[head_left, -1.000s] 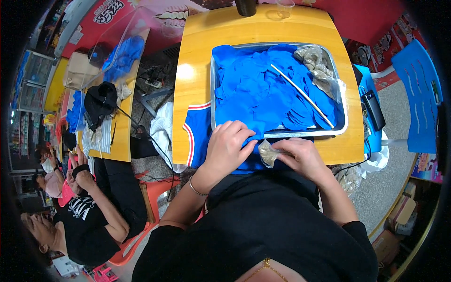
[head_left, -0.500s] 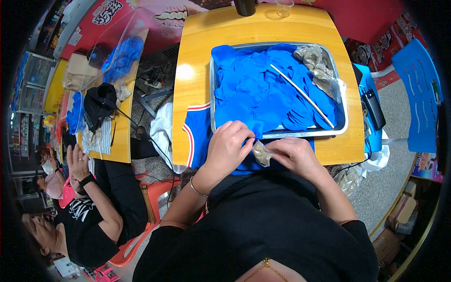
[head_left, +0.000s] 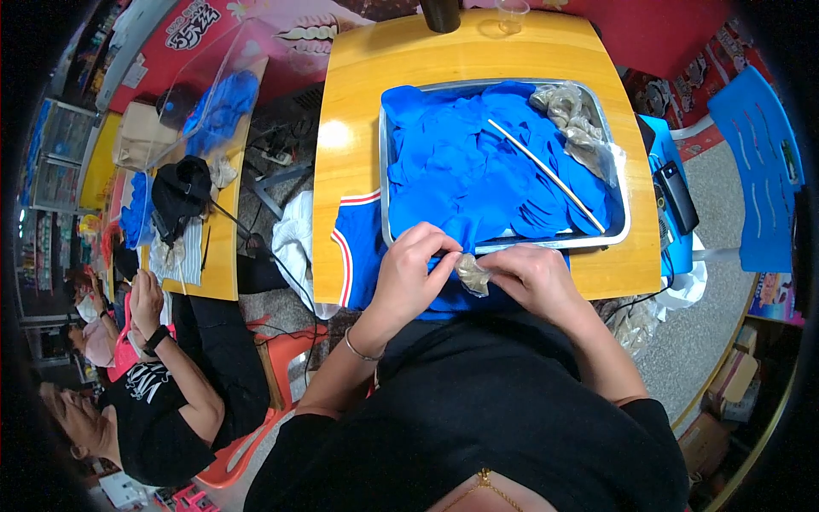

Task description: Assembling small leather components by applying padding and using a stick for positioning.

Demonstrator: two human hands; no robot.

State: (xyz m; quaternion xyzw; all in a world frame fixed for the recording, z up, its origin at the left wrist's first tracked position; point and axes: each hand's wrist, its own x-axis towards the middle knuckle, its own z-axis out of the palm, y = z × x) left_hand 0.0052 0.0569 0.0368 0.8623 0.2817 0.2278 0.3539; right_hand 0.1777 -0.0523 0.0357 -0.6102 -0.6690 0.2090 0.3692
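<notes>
Just past the near rim of a metal tray (head_left: 633, 200), my two hands meet over a small crumpled brownish-grey bundle (head_left: 473, 276), thin and shiny like plastic film. My right hand (head_left: 536, 278) pinches its right side. My left hand (head_left: 416, 266) is closed, thumb against the fingers, at the bundle's upper left edge. What the left fingertips grip is too small to tell; a bit of blue cloth shows beside them. Many thin blue cloth pieces (head_left: 452, 162) overlap in the tray, with a pale stick (head_left: 546, 175) lying across them.
More brownish bundles in clear plastic (head_left: 573, 119) fill the tray's far right corner. Blue cloth with striped trim (head_left: 358, 247) hangs over the near table edge (head_left: 328, 171). A dark cup (head_left: 441, 15) and clear cup (head_left: 512, 17) stand behind. A seated person (head_left: 162, 384) is at left.
The bundle has turned and bunched up slightly between my fingers; my hands stay in almost the same place. The person at left has brought the raised hands closer together.
</notes>
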